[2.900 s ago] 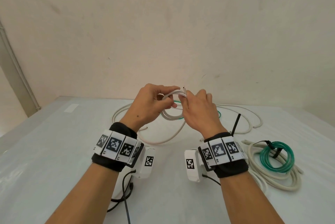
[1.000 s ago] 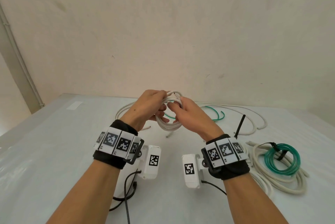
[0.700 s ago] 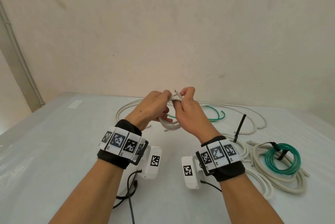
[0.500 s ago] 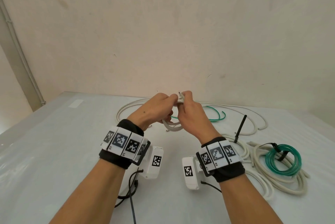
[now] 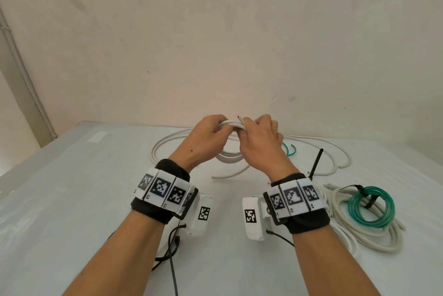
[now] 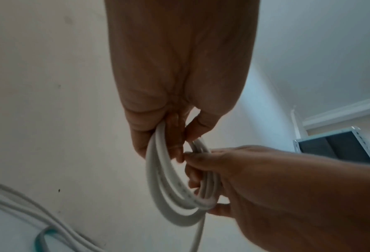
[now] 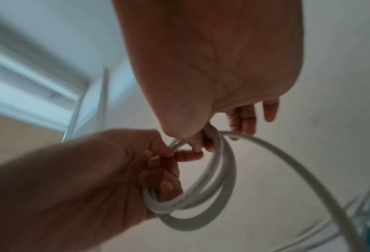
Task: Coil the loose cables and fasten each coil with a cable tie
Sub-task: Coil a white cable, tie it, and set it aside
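Note:
Above the table's middle I hold a small white cable coil in both hands. My left hand grips the coil's top from the left, fingers curled round the strands. From the right, my right hand pinches the same strands with thumb and forefinger, its other fingers spread. The cable's cut end sticks up between the hands. One strand runs off the coil toward the table. A black cable tie shows just right of my right wrist.
Loose white cable loops across the far table, with a green cable beside it. A tied bundle of beige cable and a green coil lies at the right. Black camera wires trail near the front edge.
Both hands have closed together at the top of the coil and risen slightly. The coil has gained loops, and less loose cable lies in front of the hands.

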